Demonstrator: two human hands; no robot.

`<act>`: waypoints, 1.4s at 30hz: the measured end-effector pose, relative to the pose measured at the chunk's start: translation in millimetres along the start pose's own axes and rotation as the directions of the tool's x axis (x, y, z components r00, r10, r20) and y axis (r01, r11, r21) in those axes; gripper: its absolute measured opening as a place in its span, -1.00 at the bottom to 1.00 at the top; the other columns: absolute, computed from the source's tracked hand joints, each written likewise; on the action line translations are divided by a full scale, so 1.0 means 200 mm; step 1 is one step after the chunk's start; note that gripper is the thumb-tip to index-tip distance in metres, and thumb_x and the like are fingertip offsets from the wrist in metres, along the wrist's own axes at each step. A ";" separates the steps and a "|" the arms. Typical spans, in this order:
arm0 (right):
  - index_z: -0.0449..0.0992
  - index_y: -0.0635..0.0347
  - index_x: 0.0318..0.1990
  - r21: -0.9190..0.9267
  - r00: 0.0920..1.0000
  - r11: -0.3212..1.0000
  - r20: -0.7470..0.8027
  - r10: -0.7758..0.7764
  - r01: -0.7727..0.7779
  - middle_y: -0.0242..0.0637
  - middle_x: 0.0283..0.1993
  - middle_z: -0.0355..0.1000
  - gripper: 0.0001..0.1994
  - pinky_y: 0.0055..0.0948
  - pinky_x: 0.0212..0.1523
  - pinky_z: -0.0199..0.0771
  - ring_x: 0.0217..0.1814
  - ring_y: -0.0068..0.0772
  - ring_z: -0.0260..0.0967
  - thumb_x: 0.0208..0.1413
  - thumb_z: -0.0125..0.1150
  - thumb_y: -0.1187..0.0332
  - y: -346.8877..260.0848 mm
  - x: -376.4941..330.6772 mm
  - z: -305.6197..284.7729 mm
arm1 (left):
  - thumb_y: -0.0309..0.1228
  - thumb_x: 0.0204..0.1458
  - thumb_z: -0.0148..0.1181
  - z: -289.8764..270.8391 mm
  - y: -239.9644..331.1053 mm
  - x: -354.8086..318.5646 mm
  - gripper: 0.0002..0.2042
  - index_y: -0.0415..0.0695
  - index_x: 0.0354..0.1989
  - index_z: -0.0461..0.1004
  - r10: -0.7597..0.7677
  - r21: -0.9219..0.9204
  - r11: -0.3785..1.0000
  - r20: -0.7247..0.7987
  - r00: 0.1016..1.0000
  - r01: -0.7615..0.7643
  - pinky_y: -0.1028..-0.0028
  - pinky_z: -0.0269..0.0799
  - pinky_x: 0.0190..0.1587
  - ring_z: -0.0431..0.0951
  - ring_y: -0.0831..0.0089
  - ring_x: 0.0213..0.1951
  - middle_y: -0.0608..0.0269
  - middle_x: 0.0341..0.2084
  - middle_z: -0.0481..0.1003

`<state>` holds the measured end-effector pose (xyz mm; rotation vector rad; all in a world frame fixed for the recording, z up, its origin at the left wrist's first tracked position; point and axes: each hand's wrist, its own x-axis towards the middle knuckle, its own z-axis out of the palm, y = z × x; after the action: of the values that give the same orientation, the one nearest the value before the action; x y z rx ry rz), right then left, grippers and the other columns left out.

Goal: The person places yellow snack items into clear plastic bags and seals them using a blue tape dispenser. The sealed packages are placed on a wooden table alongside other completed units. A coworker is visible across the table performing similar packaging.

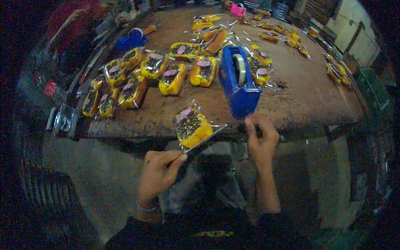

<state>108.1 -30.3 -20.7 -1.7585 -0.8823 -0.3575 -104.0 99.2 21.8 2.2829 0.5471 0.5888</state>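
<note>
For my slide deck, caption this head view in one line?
Left hand holds a wrapped yellow cake while right hand reaches the blue tape dispenser.

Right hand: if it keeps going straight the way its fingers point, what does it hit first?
Most likely the blue tape dispenser. The right hand sits at the table edge with fingers pointing up and away, and the dispenser's near end is directly ahead. Depth is hard to judge; they may already touch.

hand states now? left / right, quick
Left hand: closed, pinching the clear wrapper end of the yellow cake packet.
Right hand: closed, fingertips pinched at the blue tape dispenser front; the held thing cannot be told.
</note>
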 end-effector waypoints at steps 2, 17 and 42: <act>0.52 0.32 -0.38 0.114 0.987 0.993 0.162 -0.025 0.006 -0.22 -0.34 0.48 -0.93 -0.50 -0.31 0.40 -0.34 -0.41 0.43 0.03 0.18 0.49 -0.12 -0.07 -0.04 | -0.48 -0.02 0.16 -0.01 0.01 0.00 -0.90 -0.27 -0.49 0.50 0.001 0.054 0.999 0.005 1.000 -0.001 0.40 0.26 -0.58 0.42 0.16 -0.67 -0.05 -0.67 0.39; 0.45 0.15 -0.14 0.212 0.941 0.976 0.320 -0.107 0.039 -0.33 -0.51 0.46 -0.76 -0.52 -0.45 0.44 -0.51 -0.49 0.45 -0.01 0.25 0.47 -0.20 -0.06 -0.03 | -0.47 -0.03 0.16 0.02 0.06 0.09 -0.88 -0.22 -0.54 0.45 0.072 0.014 0.997 0.108 0.992 -0.074 0.30 0.27 -0.57 0.39 0.02 -0.64 -0.06 -0.69 0.36; 0.51 0.22 -0.13 0.191 0.758 0.942 0.646 0.093 -0.278 -0.15 -0.19 0.50 -0.77 -0.42 -0.15 0.41 -0.17 -0.31 0.45 0.01 0.23 0.47 -0.35 -0.13 -0.05 | -0.44 -0.13 0.35 0.20 -0.03 0.07 -0.81 -0.14 -0.30 0.58 0.044 -0.345 0.934 -0.144 0.989 -0.092 0.55 0.29 -0.38 0.41 0.52 -0.43 0.28 -0.48 0.42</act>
<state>42.6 -39.4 14.7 -1.6924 -1.1421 0.5155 -72.5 89.4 -3.8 1.9383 0.3901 0.8105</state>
